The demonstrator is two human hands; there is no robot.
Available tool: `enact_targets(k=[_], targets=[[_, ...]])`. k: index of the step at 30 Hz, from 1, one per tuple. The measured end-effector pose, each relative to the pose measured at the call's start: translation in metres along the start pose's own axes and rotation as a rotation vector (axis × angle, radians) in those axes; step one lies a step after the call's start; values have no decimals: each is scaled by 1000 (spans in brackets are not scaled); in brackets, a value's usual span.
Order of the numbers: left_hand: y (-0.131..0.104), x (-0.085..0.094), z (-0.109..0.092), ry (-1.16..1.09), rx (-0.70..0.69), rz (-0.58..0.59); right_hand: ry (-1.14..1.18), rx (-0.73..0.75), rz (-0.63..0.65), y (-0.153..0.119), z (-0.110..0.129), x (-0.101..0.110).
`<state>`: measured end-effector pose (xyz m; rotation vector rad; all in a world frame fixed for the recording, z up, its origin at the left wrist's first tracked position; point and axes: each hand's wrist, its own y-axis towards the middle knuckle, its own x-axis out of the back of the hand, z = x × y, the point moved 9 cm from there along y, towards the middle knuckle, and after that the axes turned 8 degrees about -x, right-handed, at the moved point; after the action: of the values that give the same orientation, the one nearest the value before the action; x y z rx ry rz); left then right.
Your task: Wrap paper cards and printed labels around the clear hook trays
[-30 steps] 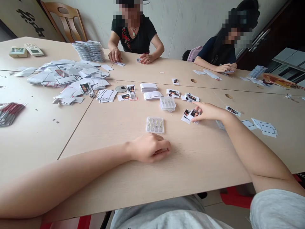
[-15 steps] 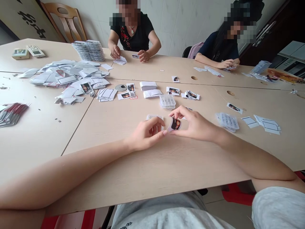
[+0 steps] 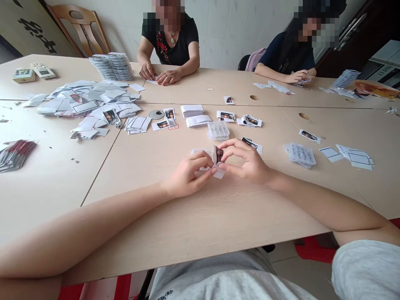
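Between my hands is a small bent label [image 3: 219, 155] with a dark printed picture and a pale backing. My left hand [image 3: 191, 174] pinches its lower left edge between thumb and fingers. My right hand [image 3: 250, 163] is closed on its right side, fingertips at the upper edge and thumb below. A white slip shows just under the fingertips; whether it is part of the label I cannot tell. Partly hidden behind my left hand is a clear plastic case [image 3: 200, 151]. More printed labels [image 3: 252, 144] lie just beyond my right hand.
Stacked clear cases [image 3: 218, 131] and further cases [image 3: 300, 155] stand nearby. White cards [image 3: 192, 111], a tape roll [image 3: 156, 114] and a large heap of cards [image 3: 90, 98] lie on the table [image 3: 175, 225]. Two people [image 3: 170, 46] work across from me.
The label has moved left and is turned more upright between my hands. My right hand has shifted slightly left. Across the table, one person's hands have come together.
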<state>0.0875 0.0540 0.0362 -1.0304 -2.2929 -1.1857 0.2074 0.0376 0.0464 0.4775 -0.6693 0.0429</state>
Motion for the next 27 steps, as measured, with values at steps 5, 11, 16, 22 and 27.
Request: enact_targets(k=[5,11,16,22,27], targets=[[0,-1,10,6,119,22,66,-58,29,1,-12,-4],[0,0,15,-33,174,12,265,-164,122,1,-30,-17],[-2,0,20,-43,219,0,423,-237,162,0,-39,-25],[-1,0,23,-72,246,0,498,-268,149,1,-41,-28],[-3,2,27,-93,252,-29,538,-234,153,1,-40,-26]])
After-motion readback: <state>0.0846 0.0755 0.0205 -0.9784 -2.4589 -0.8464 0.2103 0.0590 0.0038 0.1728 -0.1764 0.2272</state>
